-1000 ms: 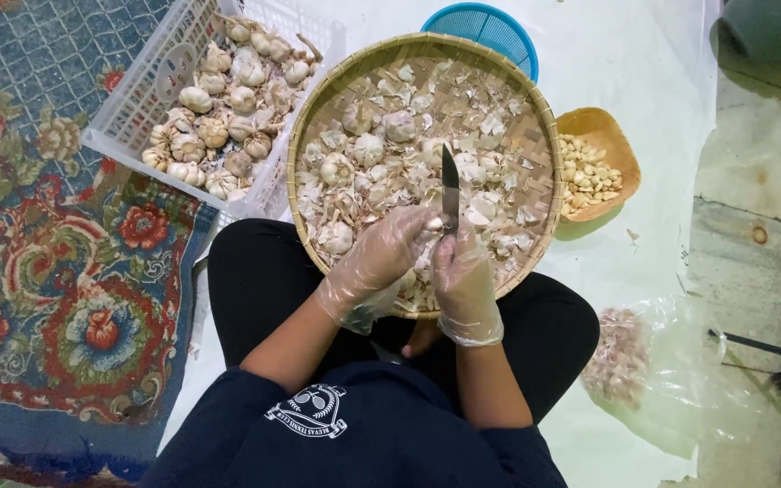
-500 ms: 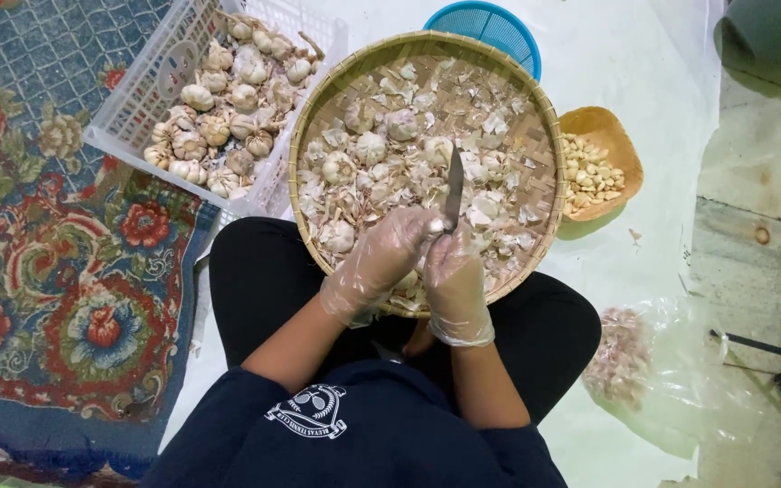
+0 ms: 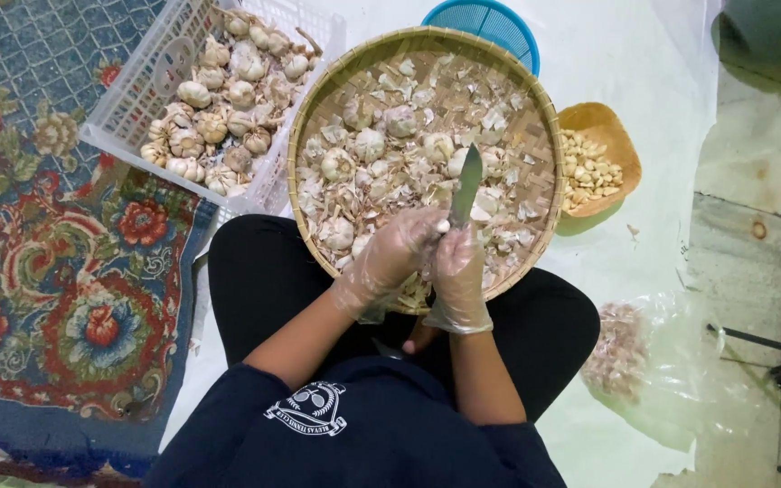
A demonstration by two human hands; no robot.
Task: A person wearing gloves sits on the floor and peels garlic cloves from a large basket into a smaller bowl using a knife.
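a: what's being worked on?

b: a garlic piece, mostly hidden between the two gloved hands over the near edge of the woven tray [image 3: 535, 108]. i can't make out its shape.

a: and the hands?

b: left hand [image 3: 390, 258] is curled around the garlic, fingers closed on it. right hand [image 3: 456, 271] is wrapped on the handle of a knife [image 3: 466, 185], blade pointing up and away from the body.

a: how would garlic like that handle?

b: light and firm, i'd judge, with dry papery skin that flakes and slips under thin gloves. best pinched on its sides with fingertips, clear of the edge.

a: what's around?

b: bulbs and loose skins fill the tray on the lap. a white crate [image 3: 128, 108] of whole bulbs sits to the left on a patterned rug [image 3: 56, 271], an orange bowl [image 3: 621, 136] of peeled cloves to the right, a blue basket [image 3: 490, 23] beyond, and a clear bag [image 3: 662, 361] of skins by the right knee.
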